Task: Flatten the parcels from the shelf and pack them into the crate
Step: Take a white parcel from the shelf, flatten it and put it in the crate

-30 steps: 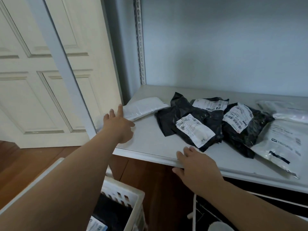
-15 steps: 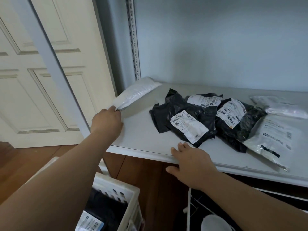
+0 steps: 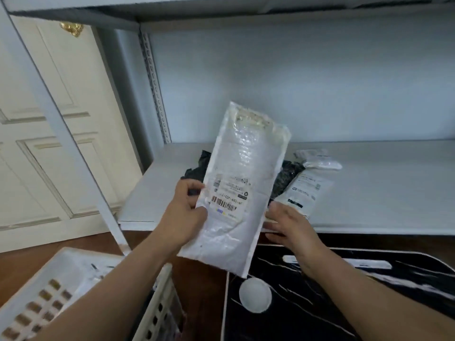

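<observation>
A white bubble-mailer parcel (image 3: 242, 183) with a barcode label stands upright in the air in front of the shelf (image 3: 384, 190). My left hand (image 3: 184, 212) grips its left edge, thumb on the label side. My right hand (image 3: 288, 225) touches its lower right edge with the fingers spread; how it holds the parcel is hidden. Behind the parcel, black parcels (image 3: 285, 175) and white parcels (image 3: 307, 190) lie on the shelf, mostly hidden. The white slotted crate (image 3: 157, 308) sits at the lower left on the floor.
A white metal shelf post (image 3: 81, 153) slants down at the left, beside a cream panelled door (image 3: 37, 119). Below the shelf lies a black marble-patterned surface (image 3: 344, 303) with a white round object (image 3: 254, 295). An upper shelf board (image 3: 221, 11) spans the top.
My left hand lifted the white parcel off the shelf's left end and brought it upright to the centre. My right hand left the shelf edge and came to the parcel.
</observation>
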`<state>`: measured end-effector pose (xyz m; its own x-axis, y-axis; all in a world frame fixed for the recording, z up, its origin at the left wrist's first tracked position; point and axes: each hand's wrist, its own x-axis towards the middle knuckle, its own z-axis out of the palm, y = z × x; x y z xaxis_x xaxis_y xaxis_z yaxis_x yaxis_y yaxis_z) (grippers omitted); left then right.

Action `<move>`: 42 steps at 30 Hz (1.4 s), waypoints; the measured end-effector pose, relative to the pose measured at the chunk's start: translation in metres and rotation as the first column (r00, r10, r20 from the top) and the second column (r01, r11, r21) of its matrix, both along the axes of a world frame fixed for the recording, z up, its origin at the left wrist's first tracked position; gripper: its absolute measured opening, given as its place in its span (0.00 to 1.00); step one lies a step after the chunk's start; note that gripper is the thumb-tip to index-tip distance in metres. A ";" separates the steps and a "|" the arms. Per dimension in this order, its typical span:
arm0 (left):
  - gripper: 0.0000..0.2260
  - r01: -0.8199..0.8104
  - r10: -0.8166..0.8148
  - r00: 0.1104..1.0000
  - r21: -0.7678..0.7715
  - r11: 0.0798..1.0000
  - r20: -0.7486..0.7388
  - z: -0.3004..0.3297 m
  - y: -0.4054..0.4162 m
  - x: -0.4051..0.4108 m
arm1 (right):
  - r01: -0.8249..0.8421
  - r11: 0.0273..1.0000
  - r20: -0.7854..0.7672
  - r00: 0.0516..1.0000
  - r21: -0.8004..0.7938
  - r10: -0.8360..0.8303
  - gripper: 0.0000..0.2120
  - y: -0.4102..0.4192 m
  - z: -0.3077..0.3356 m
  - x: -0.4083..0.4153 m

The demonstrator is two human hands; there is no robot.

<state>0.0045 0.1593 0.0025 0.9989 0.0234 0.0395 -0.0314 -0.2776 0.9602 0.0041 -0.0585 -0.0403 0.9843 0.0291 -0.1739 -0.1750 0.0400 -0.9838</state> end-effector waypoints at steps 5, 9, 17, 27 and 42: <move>0.18 0.376 -0.324 0.908 0.175 0.910 -0.266 -0.030 -0.067 -0.039 | 0.274 0.939 -0.025 0.961 0.207 -0.275 0.26 -0.097 -0.003 -0.044; 0.15 0.539 -0.434 0.835 0.341 0.770 -0.339 -0.064 -0.113 -0.046 | 0.393 0.916 -0.062 0.919 0.082 -0.389 0.26 -0.156 -0.024 -0.083; 0.17 0.573 -0.472 0.811 0.630 0.524 -0.345 -0.132 -0.181 -0.048 | 0.177 0.850 -0.274 0.897 -0.497 -0.347 0.17 -0.210 -0.091 -0.128; 0.36 0.255 -0.326 0.933 0.917 0.305 -0.151 -0.193 -0.184 -0.077 | 0.180 0.180 0.148 0.973 -0.967 -0.178 0.30 -0.186 -0.159 -0.128; 0.26 0.212 -0.327 0.939 0.931 0.297 -0.110 -0.238 -0.180 -0.098 | 0.060 0.035 0.067 0.965 -0.998 0.253 0.29 -0.158 -0.205 -0.126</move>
